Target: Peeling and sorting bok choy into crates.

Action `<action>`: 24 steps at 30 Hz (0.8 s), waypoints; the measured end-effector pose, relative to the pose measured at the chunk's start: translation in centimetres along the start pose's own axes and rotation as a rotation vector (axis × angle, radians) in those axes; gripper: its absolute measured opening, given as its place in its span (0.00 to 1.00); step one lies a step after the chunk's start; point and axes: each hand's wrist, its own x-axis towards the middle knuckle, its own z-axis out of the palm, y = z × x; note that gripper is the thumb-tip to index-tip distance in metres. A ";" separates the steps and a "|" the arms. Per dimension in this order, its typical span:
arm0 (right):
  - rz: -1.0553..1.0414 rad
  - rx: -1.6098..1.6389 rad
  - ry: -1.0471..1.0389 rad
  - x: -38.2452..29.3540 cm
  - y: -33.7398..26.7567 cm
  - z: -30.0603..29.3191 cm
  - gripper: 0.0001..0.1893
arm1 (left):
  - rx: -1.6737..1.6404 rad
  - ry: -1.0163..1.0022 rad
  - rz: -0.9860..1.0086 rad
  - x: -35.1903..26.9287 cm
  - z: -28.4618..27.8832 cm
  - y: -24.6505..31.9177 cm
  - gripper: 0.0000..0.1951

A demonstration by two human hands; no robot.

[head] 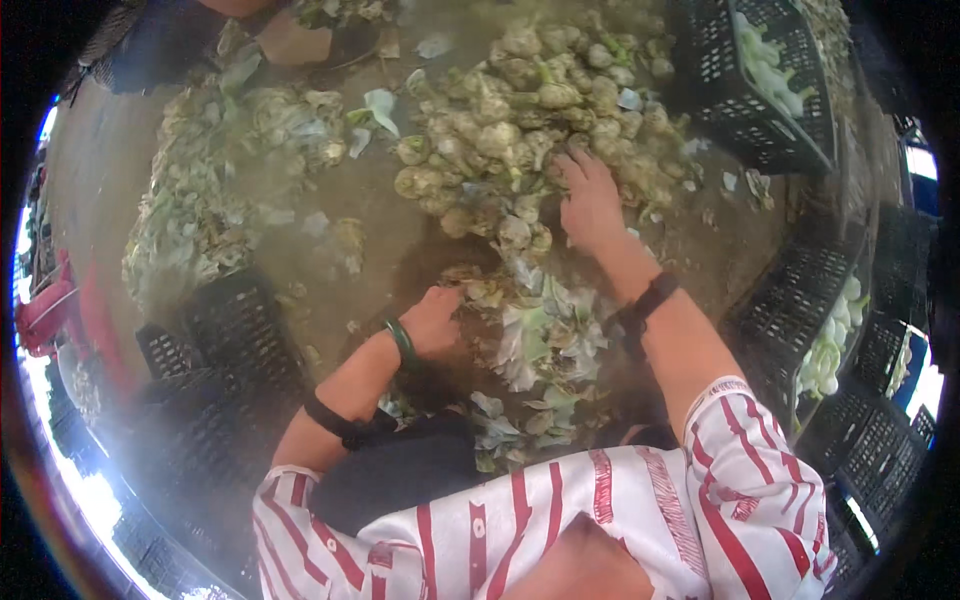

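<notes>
A heap of soil-stained bulbs [499,139] with short stems, seemingly garlic, lies on the floor before me. My right hand [591,199] rests on the near right side of this heap, its fingers stretched over the bulbs; the fingertips are partly hidden among them. Lower and to the left, my left hand [433,324] is curled beside a dry, brownish clump [480,289]. Whether it grips anything is hidden by the fingers and blur. Between my forearms lies a pile of pale, papery peelings [536,330] with green parts.
A black plastic crate [780,90] with pale bulbs stands at the upper right; another crate [795,322] of bulbs is at right. Dark crates [240,322] sit at left. A wide heap of peelings [202,187] spreads at upper left, near another person's arm [292,37].
</notes>
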 end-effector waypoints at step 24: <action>-0.184 0.469 0.045 -5.6 -6.3 -6.9 0.33 | -0.929 0.042 -0.162 3.3 -7.1 8.2 0.09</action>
